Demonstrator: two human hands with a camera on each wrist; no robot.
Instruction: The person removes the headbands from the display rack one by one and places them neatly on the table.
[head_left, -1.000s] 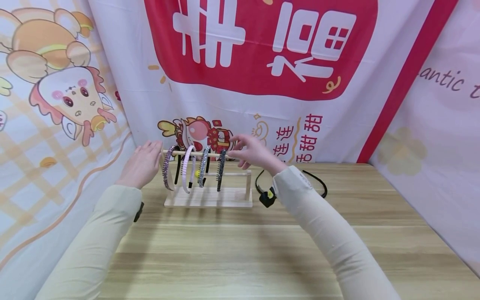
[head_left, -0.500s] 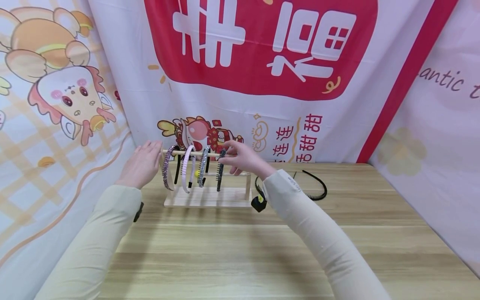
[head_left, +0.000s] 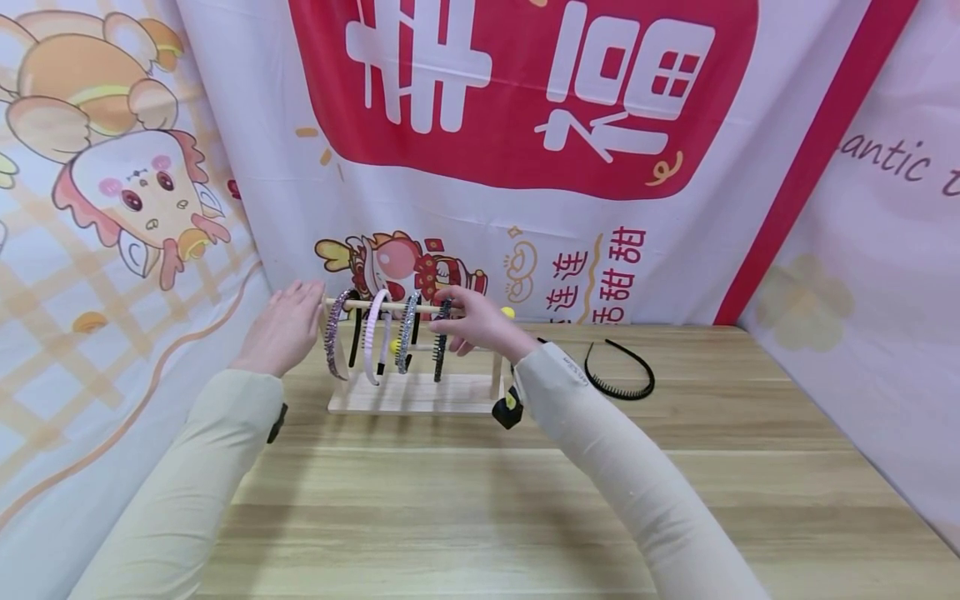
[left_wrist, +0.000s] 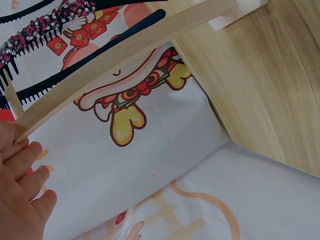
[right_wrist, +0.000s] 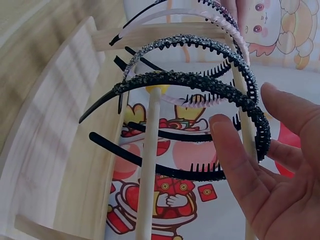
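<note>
A wooden rack (head_left: 420, 395) stands at the back of the table with several headbands hung over its top rod: a purple sparkly headband (head_left: 332, 342), a pale pink headband (head_left: 371, 342), a silver glitter headband (head_left: 407, 333) and, farthest right, a black sparkly headband (head_left: 441, 346). My left hand (head_left: 281, 329) rests on the left upright's top, fingertips at its wooden end (left_wrist: 20, 131). Around the black headband and the rod, my right hand (head_left: 480, 321) spreads its thumb and fingers; a gap shows beside the band in the right wrist view.
A black toothed headband (head_left: 630, 393) lies on the table right of the rack. Another dark band is partly hidden by my right sleeve (head_left: 570, 392). A printed cloth (head_left: 600, 192) hangs close behind the rack; another cloth (head_left: 112, 333) stands at the left.
My right hand has moved left along the rod to the black sparkly headband, uncovering more of the headband lying on the table. My left hand stays at the upright's top.
</note>
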